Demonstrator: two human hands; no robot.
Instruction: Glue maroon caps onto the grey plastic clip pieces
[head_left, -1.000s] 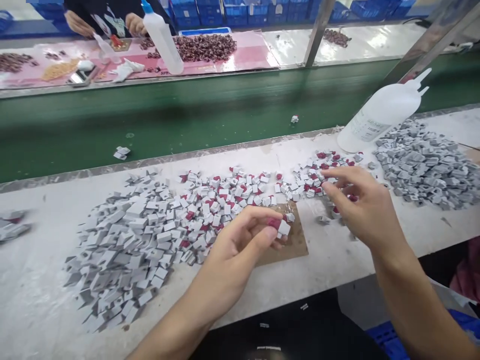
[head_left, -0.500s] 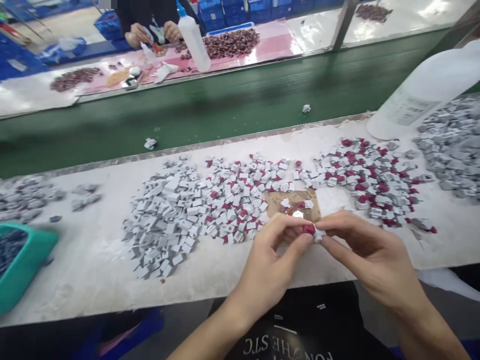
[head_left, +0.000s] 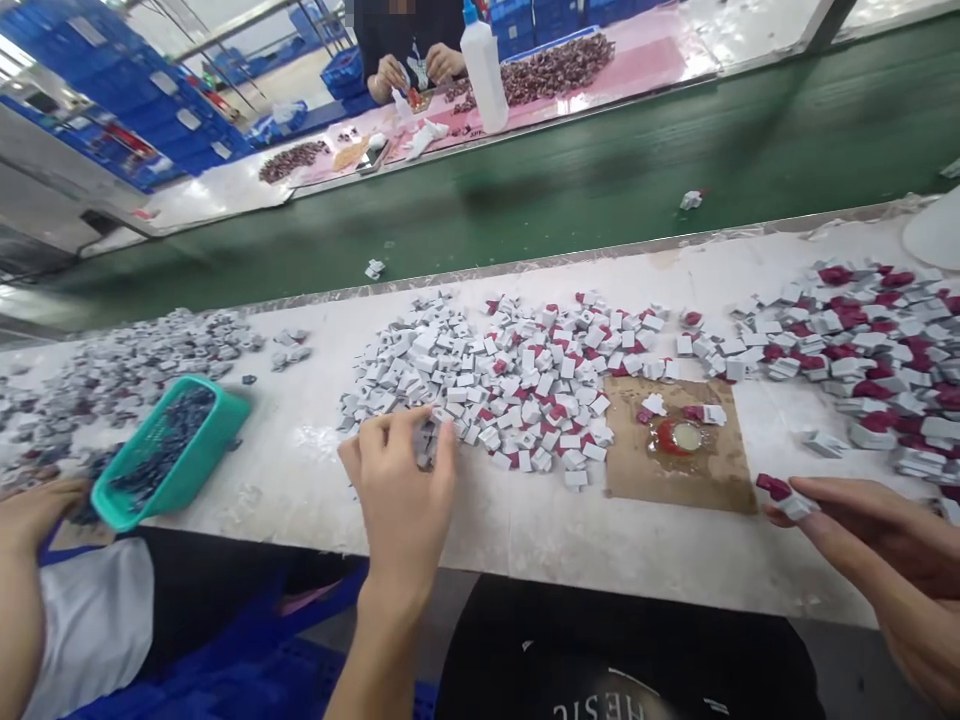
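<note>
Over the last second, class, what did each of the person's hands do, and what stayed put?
The hands parted. The left hand went left to the pile of grey pieces and touches one. The right hand drew back right, pinching the red-and-white piece. The cardboard square and piles stayed.

Teal basket [head_left: 176,470] at left, white bottle [head_left: 484,68] across green belt [head_left: 600,170].

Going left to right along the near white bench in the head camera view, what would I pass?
Teal plastic basket of dark parts → left hand on the pile of small grey blocks → brown cardboard square with a red glue blob → right hand pinching a grey-and-red piece.
</note>
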